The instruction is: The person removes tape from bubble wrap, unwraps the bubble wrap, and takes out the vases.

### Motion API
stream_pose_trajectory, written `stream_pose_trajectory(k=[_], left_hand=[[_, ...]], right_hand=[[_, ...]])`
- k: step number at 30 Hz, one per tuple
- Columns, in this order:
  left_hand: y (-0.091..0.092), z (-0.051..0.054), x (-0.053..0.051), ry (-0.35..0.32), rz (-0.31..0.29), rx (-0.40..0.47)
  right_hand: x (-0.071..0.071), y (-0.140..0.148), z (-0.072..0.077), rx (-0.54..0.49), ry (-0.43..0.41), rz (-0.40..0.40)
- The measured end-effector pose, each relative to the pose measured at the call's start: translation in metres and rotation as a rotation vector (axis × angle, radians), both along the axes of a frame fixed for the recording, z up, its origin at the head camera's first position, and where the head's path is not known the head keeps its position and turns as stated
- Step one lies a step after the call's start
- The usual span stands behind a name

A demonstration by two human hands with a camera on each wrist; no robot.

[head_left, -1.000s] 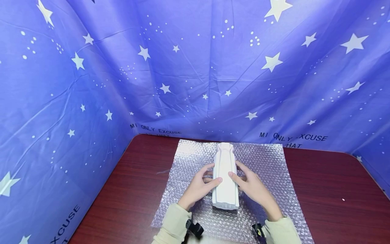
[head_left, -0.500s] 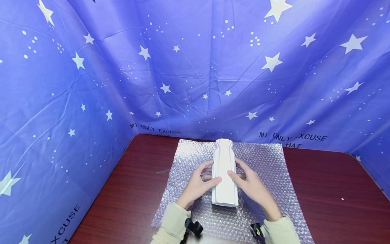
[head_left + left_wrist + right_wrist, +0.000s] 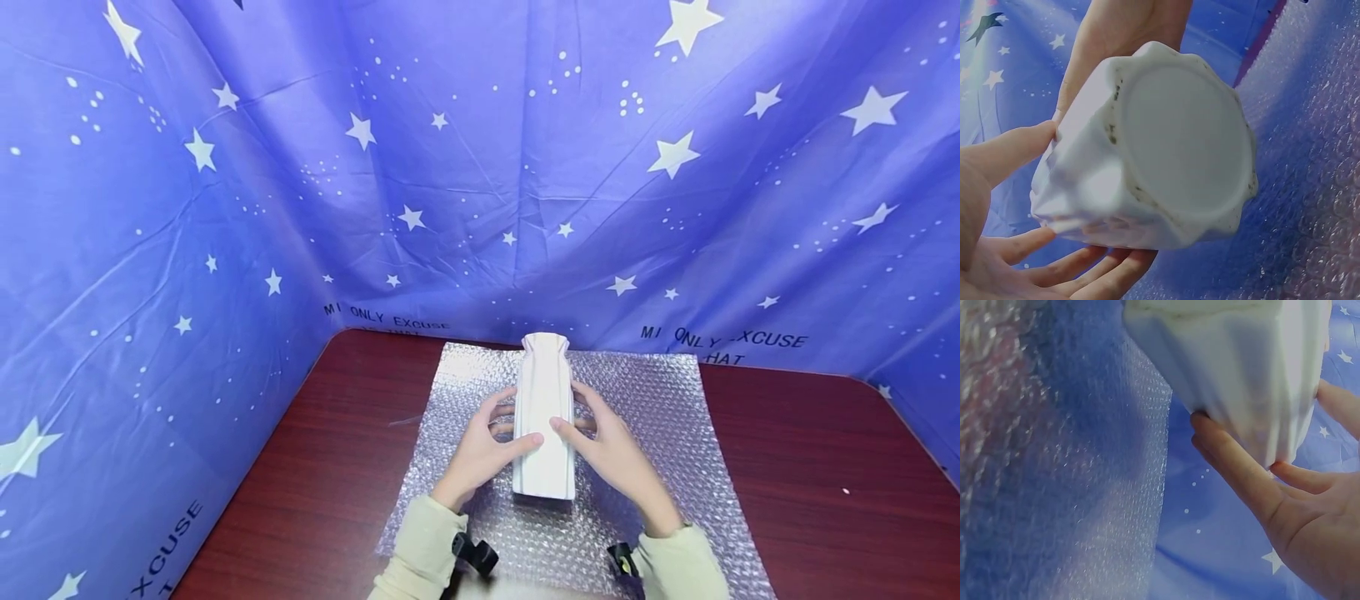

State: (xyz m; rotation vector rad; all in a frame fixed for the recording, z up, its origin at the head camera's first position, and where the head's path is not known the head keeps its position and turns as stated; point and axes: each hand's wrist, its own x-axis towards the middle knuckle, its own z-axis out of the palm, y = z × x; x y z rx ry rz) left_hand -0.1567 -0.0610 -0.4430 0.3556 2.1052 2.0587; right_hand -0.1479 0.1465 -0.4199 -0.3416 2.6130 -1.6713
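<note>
A white fluted vase (image 3: 544,417) is held between both hands, its narrow neck pointing away toward the back. The left hand (image 3: 483,446) grips its left side, thumb on top and fingers curled along the side. From the right, the right hand (image 3: 606,446) grips it the same way. In the left wrist view the vase's scalloped base (image 3: 1185,137) faces the camera, with dark specks along its rim. Under the vase a sheet of bubble wrap (image 3: 645,400) lies spread out. The right wrist view shows fingertips (image 3: 1210,428) against the vase's ridged side, raised off the wrap.
The dark red wooden table (image 3: 322,442) extends on both sides of the wrap. A blue star-printed curtain (image 3: 465,167) hangs at the back and sides. A tiny white speck (image 3: 846,491) lies on the table at the right. Dark cameras are strapped at both wrists.
Both hands have shifted slightly to the left and away with the vase. Its neck end has moved farther toward the back, and the grip stays the same.
</note>
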Motion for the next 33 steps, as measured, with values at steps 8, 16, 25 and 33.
stream_pose_trajectory(k=[8,16,25,33], left_hand=[[-0.005,0.001,-0.002,0.016,0.030,0.018],[-0.012,0.004,-0.005,0.024,0.059,0.031],[-0.020,0.008,-0.008,0.030,0.095,0.027],[-0.027,0.011,-0.009,0.093,0.137,-0.021]], right_hand=[[-0.006,-0.007,0.001,-0.008,0.010,-0.006],[-0.010,-0.016,0.006,-0.019,0.036,0.002],[-0.017,-0.027,0.010,-0.037,0.024,0.009],[-0.022,-0.036,0.011,-0.055,0.049,0.026]])
